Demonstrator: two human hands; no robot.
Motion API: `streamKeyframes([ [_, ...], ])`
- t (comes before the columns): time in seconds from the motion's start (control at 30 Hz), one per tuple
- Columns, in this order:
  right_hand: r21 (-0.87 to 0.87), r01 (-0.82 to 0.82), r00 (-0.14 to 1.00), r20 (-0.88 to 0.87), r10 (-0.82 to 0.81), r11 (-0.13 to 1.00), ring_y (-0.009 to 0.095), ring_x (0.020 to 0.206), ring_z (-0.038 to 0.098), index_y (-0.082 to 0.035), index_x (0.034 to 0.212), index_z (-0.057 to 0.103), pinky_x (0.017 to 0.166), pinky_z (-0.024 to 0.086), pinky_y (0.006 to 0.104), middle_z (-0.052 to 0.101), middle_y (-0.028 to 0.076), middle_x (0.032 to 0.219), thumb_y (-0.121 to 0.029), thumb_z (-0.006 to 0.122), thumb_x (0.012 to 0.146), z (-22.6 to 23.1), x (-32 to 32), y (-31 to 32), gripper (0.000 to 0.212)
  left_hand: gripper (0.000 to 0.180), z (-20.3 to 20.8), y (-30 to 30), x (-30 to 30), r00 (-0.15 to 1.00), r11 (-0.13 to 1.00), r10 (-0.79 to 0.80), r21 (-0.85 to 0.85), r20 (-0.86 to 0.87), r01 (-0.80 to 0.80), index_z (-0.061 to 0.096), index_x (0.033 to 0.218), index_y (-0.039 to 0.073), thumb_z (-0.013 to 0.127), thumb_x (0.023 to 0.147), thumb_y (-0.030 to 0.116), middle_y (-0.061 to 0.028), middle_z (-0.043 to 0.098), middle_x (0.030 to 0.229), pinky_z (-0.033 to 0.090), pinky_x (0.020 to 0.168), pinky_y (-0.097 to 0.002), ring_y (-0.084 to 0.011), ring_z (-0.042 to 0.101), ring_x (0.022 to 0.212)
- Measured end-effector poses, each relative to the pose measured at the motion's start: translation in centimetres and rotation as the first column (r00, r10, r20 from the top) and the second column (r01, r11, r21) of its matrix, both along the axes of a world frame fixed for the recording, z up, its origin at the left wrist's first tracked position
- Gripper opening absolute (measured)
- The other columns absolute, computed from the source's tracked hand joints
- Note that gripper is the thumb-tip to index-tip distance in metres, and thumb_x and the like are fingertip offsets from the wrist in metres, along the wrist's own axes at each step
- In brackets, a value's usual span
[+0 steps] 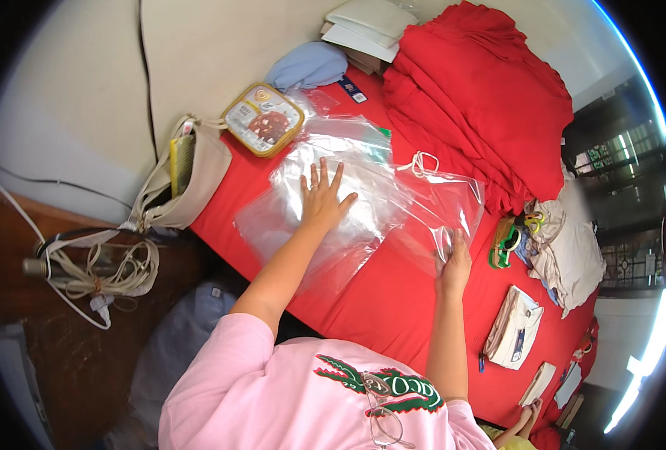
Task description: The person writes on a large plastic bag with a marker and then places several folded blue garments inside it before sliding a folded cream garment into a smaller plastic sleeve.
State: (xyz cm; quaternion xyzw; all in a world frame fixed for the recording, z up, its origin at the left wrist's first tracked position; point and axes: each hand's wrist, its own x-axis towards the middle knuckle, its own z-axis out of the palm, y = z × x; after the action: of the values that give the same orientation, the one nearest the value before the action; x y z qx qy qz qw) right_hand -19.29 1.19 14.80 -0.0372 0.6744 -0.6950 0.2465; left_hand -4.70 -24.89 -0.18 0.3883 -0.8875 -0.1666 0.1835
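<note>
My left hand point(322, 201) lies flat with its fingers spread on a pile of clear plastic bags point(273, 217) on the red-covered table. To its right, my right hand point(455, 264) pinches the near edge of one clear plastic bag point(449, 199) between thumb and fingers. That bag lies partly across the pile, shiny with reflections. A loop of white cord point(420, 163) shows at its far edge; whether the two are joined I cannot tell.
A plastic tub point(264, 120) and a beige fabric bag point(186, 180) stand along the left. Heaped red cloth point(475, 97) covers the far right. A green tape dispenser point(504, 241) and folded beige cloth pouches point(513, 326) lie right. Another person's hands point(528, 415) work at lower right.
</note>
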Motion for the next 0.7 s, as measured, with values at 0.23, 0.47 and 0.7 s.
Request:
streamKeyframes([
  [0.23, -0.030, 0.186, 0.980, 0.073, -0.184, 0.982, 0.011, 0.053, 0.051, 0.000, 0.112, 0.066, 0.049, 0.044, 0.0251, 0.059, 0.000, 0.074, -0.049, 0.056, 0.106, -4.5, -4.6, 3.4, 0.051, 0.099, 2.6, 0.2, -1.1, 0.985, 1.000, -0.018, -0.020, 0.170, 0.022, 0.026, 0.166, 0.023, 0.059, 0.088, 0.075, -0.0303, 0.010, 0.170, 0.008, 0.119, -0.0744, -0.0554, 0.011, 0.154],
  [0.47, -0.172, 0.549, 0.807, -0.148, -0.572, 0.818, 0.018, 0.074, 0.061, -0.006, 0.119, 0.061, 0.059, 0.047, 0.0326, 0.065, 0.005, 0.095, -0.048, 0.055, 0.106, -5.3, -13.7, 19.0, 0.044, 0.106, 1.8, -2.1, -1.2, 0.963, 0.996, 0.071, -0.066, 0.261, -0.056, 0.020, 0.167, 0.020, 0.057, 0.087, 0.078, -0.0299, 0.005, 0.170, 0.009, 0.119, -0.0745, -0.0547, 0.007, 0.155],
  [0.7, -0.143, 0.744, 0.474, -0.576, -0.666, 0.653, 0.017, 0.086, 0.070, -0.002, 0.129, 0.064, 0.076, 0.054, 0.0294, 0.074, 0.009, 0.109, -0.022, 0.059, 0.105, 7.5, -8.2, 40.4, 0.032, 0.091, -1.8, -5.5, -0.2, 0.934, 0.991, 0.121, -0.089, 0.336, -0.097, 0.022, 0.166, 0.031, 0.058, 0.091, 0.068, -0.0204, 0.015, 0.172, 0.015, 0.119, -0.0721, -0.0471, 0.014, 0.156],
])
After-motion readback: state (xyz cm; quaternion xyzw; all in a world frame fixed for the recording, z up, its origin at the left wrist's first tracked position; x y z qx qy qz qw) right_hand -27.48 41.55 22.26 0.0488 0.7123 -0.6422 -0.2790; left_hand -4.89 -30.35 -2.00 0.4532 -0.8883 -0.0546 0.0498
